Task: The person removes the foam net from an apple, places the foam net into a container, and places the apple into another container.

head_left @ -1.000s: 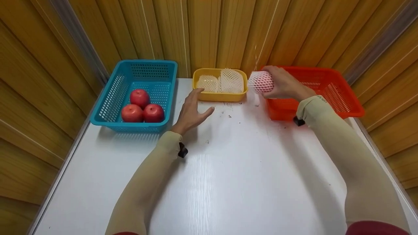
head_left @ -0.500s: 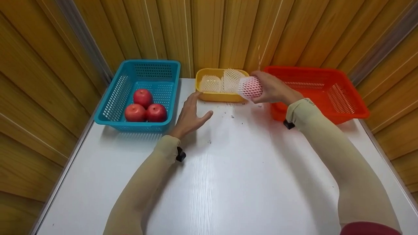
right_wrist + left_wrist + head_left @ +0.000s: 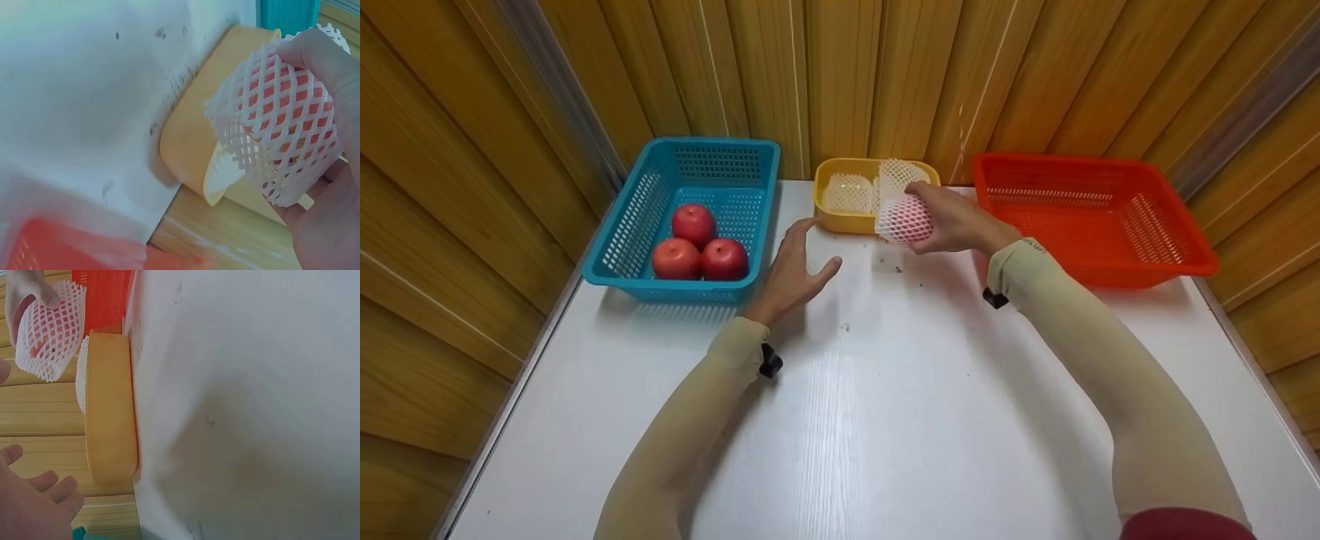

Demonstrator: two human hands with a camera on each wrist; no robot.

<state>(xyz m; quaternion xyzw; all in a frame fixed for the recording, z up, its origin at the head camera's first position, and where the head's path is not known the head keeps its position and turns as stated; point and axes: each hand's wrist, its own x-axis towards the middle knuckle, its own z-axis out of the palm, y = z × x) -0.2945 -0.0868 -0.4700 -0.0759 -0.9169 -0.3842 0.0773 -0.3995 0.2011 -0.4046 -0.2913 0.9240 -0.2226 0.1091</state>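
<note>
In the head view my right hand (image 3: 958, 222) grips a red apple inside a white foam net sleeve (image 3: 905, 220), in front of the yellow container. From the right wrist view, thumb and fingers wrap the sleeved apple (image 3: 287, 107), and the sleeve's loose end juts past the fruit. My left hand (image 3: 791, 274) hovers with fingers extended and thumb spread, holding nothing, between the blue basket and the yellow container (image 3: 851, 223). More white foam nets (image 3: 847, 193) lie in that container. The left wrist view also has the loose left fingers (image 3: 56, 489) apart from the container.
A blue basket (image 3: 607, 279) with three red apples (image 3: 694, 225) stands at the left. To the right, a red basket (image 3: 1110, 274) with nothing seen inside stands against the wooden wall (image 3: 840, 82). All rest on a white table (image 3: 840, 420).
My right hand has carried the sleeved apple leftward and slightly down, from beside the red basket to the front of the yellow container. The left hand has stayed nearly in place.
</note>
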